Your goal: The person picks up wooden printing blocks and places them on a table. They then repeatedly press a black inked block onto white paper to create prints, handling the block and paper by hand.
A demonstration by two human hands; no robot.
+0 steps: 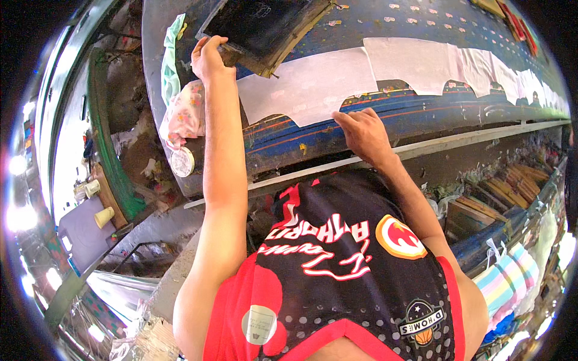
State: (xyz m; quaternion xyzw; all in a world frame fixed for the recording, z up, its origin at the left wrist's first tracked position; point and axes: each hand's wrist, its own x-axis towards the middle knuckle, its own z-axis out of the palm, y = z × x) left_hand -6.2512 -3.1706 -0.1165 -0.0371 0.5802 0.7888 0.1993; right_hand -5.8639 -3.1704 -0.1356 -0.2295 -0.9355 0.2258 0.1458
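Note:
My left hand [212, 59] is at the near left corner of a dark, flat screen-printing frame [253, 27], its fingers curled over the edge. Below that frame, a white cut cloth piece [301, 87] lies flat on the long blue table. At the cloth's near edge is my right hand [364, 133], with thumb and forefinger closed at the border and the other fingers bent. Another white cloth piece [412, 60] lies to the right, overlapping the first. The fingertips of my right hand are too small to show the exact grip.
More white cloth pieces [506, 75] run along the table [277, 141] to the far right. Crumpled green cloth [171, 66], a patterned pink cloth [185, 114] and a round white tub [182, 162] sit at the left edge. A pale rail [421, 147] borders the near side; wooden frames [512, 189] are stacked below.

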